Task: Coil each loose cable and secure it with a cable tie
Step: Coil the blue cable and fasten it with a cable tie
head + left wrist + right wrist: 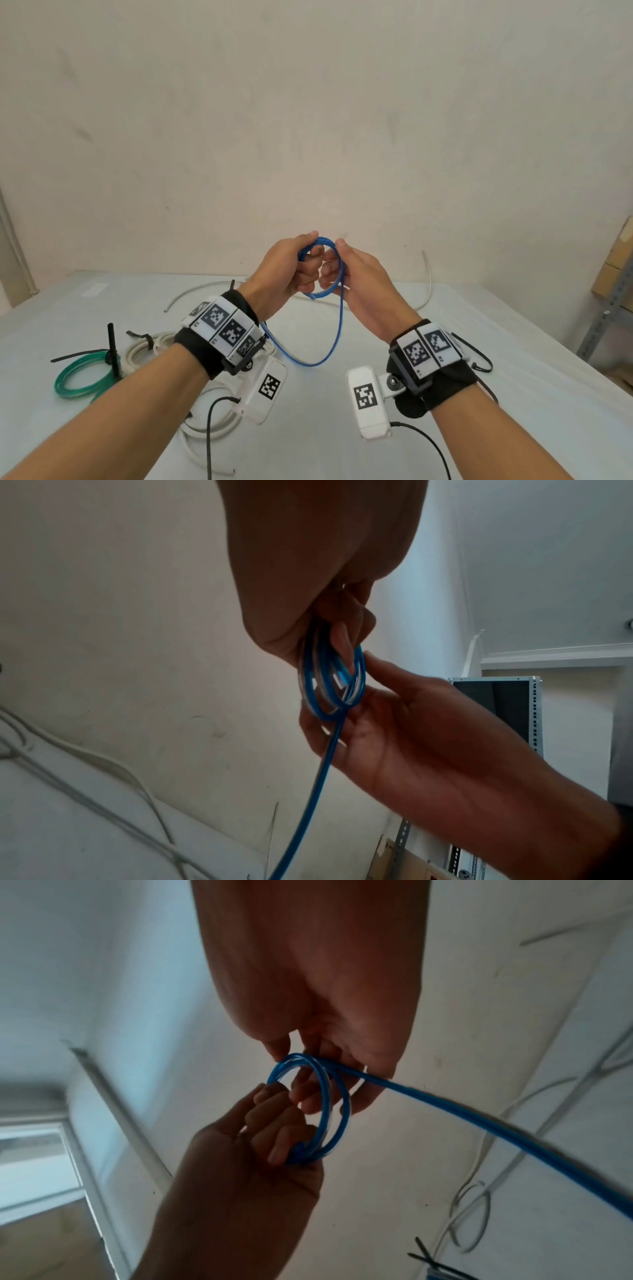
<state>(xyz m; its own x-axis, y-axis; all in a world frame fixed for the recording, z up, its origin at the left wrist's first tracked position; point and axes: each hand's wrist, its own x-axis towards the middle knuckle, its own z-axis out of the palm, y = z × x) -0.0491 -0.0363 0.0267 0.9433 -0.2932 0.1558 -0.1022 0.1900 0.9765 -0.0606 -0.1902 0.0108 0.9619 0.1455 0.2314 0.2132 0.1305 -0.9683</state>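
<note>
Both hands are raised above the white table (534,346) with a blue cable (340,270) between them. My left hand (284,274) grips a small coil of it, fingers curled through the loops (346,1110). My right hand (363,287) pinches the far side of the coil (308,693) between thumb and fingers. The loose tail (337,329) hangs from the coil, sags to the table and runs back under my left wrist. In the right wrist view the tail (479,1115) leaves the coil toward the lower right.
On the left lie a green coil (85,380) bound with a black tie (111,346) and a tied white coil (144,349). Loose white cables lie at the back (428,274) and under my left forearm (212,425). Black ties (479,359) lie right. A metal rack (606,308) stands far right.
</note>
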